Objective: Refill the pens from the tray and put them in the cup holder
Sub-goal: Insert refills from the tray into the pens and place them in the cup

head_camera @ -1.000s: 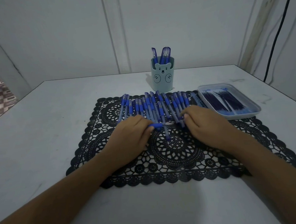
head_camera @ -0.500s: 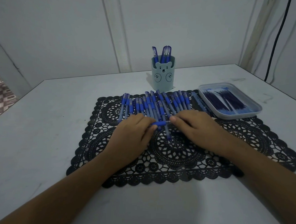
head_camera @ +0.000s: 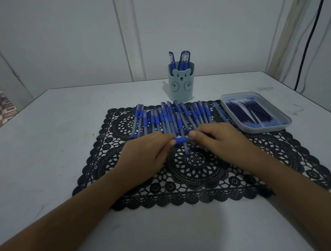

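1. Compared with one second earlier, the right hand [head_camera: 223, 139] has shifted leftward, so its fingertips now lie just beside those of the left hand [head_camera: 143, 157], which is in much the same place.
2. The held pen [head_camera: 179, 140] lies crosswise between the two hands, and only its blue grip section shows. The left fingertips pinch one end; the right thumb and fingers are curled onto the other. Whether it rests on the pens below cannot be told.
3. The row of pens [head_camera: 168, 117] lies side by side on the black lace mat [head_camera: 198, 173], blue grips toward the far edge. One pen reaches nearer than the rest, passing under the held pen.
4. The cup holder [head_camera: 180, 86], pale green with a bear face, stands upright just beyond the mat. A few standing pens [head_camera: 183, 59] lean inside it.
5. The tray [head_camera: 283, 117] sits to the right, overlapping the mat's far right corner, and contains dark blue refills [head_camera: 248, 111].
6. All rest on a white table [head_camera: 47, 150]; a black cable [head_camera: 309, 37] hangs down the wall at right.
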A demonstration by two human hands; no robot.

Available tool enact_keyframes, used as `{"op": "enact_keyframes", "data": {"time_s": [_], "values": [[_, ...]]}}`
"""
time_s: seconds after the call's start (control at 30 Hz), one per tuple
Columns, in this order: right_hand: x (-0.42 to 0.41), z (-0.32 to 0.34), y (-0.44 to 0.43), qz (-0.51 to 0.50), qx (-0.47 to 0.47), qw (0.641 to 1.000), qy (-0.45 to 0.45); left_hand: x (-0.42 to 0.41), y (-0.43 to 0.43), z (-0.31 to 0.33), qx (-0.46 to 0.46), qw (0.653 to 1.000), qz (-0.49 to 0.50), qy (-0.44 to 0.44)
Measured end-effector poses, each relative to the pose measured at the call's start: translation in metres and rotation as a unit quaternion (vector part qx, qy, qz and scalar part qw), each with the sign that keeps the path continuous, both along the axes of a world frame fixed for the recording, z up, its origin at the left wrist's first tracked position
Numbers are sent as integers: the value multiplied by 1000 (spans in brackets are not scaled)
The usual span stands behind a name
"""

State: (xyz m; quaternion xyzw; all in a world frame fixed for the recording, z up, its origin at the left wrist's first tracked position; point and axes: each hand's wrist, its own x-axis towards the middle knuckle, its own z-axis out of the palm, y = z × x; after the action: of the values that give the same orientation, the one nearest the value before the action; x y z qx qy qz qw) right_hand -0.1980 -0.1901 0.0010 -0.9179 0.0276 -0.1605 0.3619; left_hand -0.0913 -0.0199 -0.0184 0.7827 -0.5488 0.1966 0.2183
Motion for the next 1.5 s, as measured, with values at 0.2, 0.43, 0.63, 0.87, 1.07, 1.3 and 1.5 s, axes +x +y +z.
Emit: {"op": "enact_keyframes", "data": {"time_s": [0.2,0.43,0.63,0.87,1.07,1.3,1.5], "values": [[-3,2,2,11,11,999,29,-1,0,1,8,1000,2,6],[-2,1,0,27,4,1000,8,0,0,0,6,1000,6,4],[0,-3,2,10,-10,1000,0,0,-1,0,21,1000,5,-2],[-1,1,1,-4,11,1000,-3,0,0,0,7,1000,6,9],[-2,3,-1,9,18,1000,2,0,0,0,-1,1000,3,8],[-1,4,-5,-19,31,999,-20,3,0,-1,-6,1000,10,26],[-4,11,-20,-41,23,999,0,9,0,-5,-39,997,17,61]]}}
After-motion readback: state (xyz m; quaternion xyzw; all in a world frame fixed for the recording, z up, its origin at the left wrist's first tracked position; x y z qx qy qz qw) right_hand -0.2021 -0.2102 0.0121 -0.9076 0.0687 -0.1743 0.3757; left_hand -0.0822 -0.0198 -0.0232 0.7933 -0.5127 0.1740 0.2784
